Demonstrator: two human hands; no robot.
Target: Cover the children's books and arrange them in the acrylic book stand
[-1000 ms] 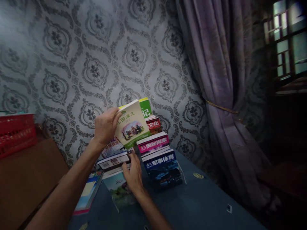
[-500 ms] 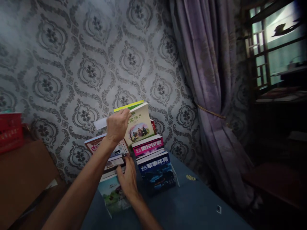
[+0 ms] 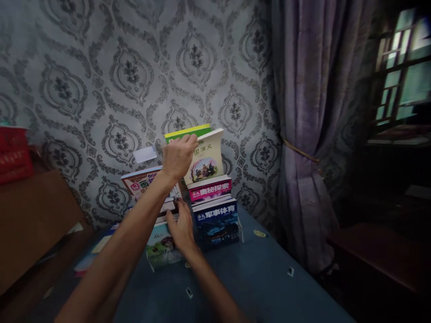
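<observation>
Left hand: the left hand [image 3: 177, 155] is reaching up and forward, fingers curled over the top edge of the cream picture book [image 3: 206, 157] and gripping it.
Cream picture book: standing tilted on top of the right-hand stack, leaning back toward the patterned wall [image 3: 101, 80]; a green-edged book [image 3: 188, 131] is showing just behind it.
Right hand: the right hand [image 3: 182, 228] is lying lower down, palm down, fingers spread narrowly and pressing on the books of the left-hand stack [image 3: 158, 211]; it is closing on nothing.
Right-hand stack: a pink-spined book [image 3: 209, 190] is sitting under the cream book, with a dark blue book [image 3: 217, 220] below that.
Left-hand stack: a book with a red and white cover [image 3: 143, 181] is lying on top, beside the left wrist; a green-illustrated book [image 3: 161, 249] is lying at the bottom, partly under the right hand.
Surface: everything is resting on a blue tabletop [image 3: 269, 287].
Surroundings: a purple curtain [image 3: 306, 112] is hanging at the right, a window [image 3: 400, 80] beyond it; a red basket [image 3: 13, 154] is sitting at far left.
</observation>
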